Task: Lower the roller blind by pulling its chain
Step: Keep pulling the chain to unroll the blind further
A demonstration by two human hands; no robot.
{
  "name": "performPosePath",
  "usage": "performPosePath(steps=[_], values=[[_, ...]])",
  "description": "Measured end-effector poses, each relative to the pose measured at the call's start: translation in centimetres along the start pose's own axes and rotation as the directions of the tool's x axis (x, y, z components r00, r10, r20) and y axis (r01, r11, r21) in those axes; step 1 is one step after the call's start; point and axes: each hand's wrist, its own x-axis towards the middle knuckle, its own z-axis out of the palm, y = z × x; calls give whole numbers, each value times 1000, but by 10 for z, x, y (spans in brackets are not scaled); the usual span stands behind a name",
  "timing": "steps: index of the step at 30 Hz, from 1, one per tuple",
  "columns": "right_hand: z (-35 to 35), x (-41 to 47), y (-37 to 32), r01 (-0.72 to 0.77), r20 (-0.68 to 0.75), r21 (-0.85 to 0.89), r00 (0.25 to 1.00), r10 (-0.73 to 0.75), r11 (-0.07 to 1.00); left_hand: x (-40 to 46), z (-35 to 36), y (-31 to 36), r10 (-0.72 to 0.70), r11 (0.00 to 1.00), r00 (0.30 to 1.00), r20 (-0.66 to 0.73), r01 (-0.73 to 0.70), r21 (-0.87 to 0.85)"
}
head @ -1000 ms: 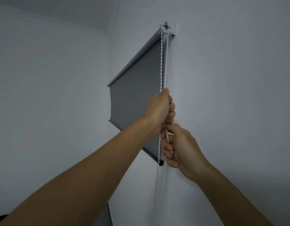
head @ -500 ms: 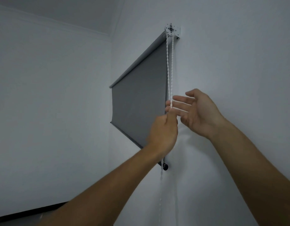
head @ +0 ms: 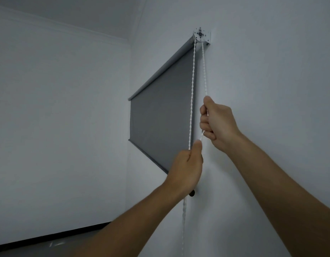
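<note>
A person stands close to a white wall, arms raised toward a grey fabric roller blind (head: pixel 160 112) mounted high up, seen at a steep angle. The blind hangs partway down, its bottom bar (head: pixel 151 156) ending just behind the left hand. A white beaded chain (head: pixel 192 93) runs as two strands from a round white bracket (head: pixel 200 35) at the top of the blind.

The step in hand looks like a hand-over-hand pull, with the blind only partly lowered. The right hand (head: pixel 218 123) is the upper one, closed in a fist around the strand nearer the wall, forearm reaching up from the lower right. The left hand (head: pixel 188 166) sits just below and to the left, curled shut, pinching the chain at the thumb, where the outer strand meets it; loose chain dangles beneath it.

Next, the upper hand would likely draw straight down while the lower hand lets go and reaches above for a fresh grip.
</note>
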Motion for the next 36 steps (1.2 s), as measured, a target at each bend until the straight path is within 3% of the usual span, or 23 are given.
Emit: performPosePath(steps=[4,11,17,20,25,29,32,36], values=[[-3,-10,14,61,18,-39,998,-61,997,13,-4,4,-116,990,993,-26,114,-81],[-5,-39,22,121,73,-77,991,-116,990,54,-13,31,-143,973,987,-77,126,-192],[6,-70,51,239,140,-175,966,-216,955,75,-18,64,-236,880,968,88,251,-403],[3,-81,60,179,187,-132,970,-153,975,77,-16,67,-265,864,957,118,290,-412],[-10,-76,48,-88,141,-168,984,112,982,72,-11,63,-201,874,978,49,202,-442],[-19,-60,36,-79,27,-51,996,81,996,62,-8,59,-128,930,991,-36,108,-350],[-24,-42,26,-113,17,29,994,112,993,49,-3,49,-100,966,991,-93,74,-248],[-26,-18,10,-162,53,15,986,161,987,27,9,30,39,992,997,-59,-46,-115]])
